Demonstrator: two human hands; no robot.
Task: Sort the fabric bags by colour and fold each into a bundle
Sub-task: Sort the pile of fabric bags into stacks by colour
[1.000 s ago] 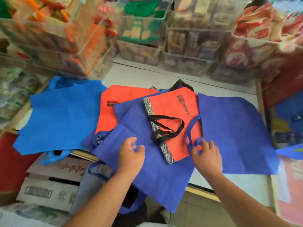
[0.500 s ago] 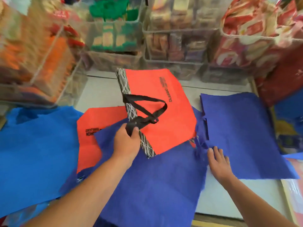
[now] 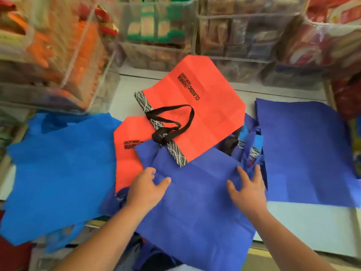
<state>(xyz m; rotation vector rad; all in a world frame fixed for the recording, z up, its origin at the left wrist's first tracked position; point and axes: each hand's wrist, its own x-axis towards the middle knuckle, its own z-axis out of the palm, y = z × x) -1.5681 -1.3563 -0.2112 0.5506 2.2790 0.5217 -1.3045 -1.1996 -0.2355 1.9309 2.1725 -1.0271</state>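
Head view, near to far.

1. Left hand (image 3: 146,189): forearm reached in from the lower left. The hand is laid on the left edge of the central violet-blue bag (image 3: 195,208), fingers bent, thumb spread over the fabric. Whether cloth is pinched cannot be told.
2. Right hand (image 3: 248,189): forearm reached in from the lower right. The hand is pressed flat on the same bag near its right edge, fingers straight and splayed, nothing gripped.
3. Violet-blue bag: spread flat and creased, its near part hung over the front edge of the white bench (image 3: 312,227).
4. Bright blue bag (image 3: 58,173): laid flat at the left.
5. Second violet-blue bag (image 3: 304,149): laid flat at the right.
6. Lower orange bag (image 3: 129,159): partly covered by the central bag.
7. Upper orange bag (image 3: 205,118): black handles and a scribble-patterned hem are shown; its near corner is overlapped onto the central bag.
8. Clear bins (image 3: 156,32): ranged behind, blurred.
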